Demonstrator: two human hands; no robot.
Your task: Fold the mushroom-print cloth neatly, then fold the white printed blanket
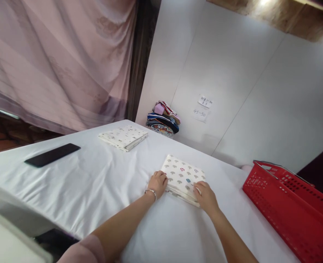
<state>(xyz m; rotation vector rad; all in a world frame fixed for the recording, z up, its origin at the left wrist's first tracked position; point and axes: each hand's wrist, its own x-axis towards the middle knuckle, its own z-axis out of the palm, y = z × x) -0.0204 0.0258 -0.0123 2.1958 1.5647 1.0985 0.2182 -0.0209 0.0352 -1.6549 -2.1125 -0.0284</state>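
Our left hand (158, 182) rests on the near-left corner of one folded patterned cloth (183, 176), our right hand (206, 197) on its near edge; whether either grip pinches, we cannot tell. It lies on the tabletop (109, 190), long axis crosswise, right end nearer. Farther off: one second folded cloth (124, 137), one phone (52, 154), one clothes pile (163, 118). One red basket (287, 208) is cut off.

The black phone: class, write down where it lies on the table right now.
In the head view, the black phone lies towards the left side of the white table, just left of the folded spotted cloth near the table's back edge.
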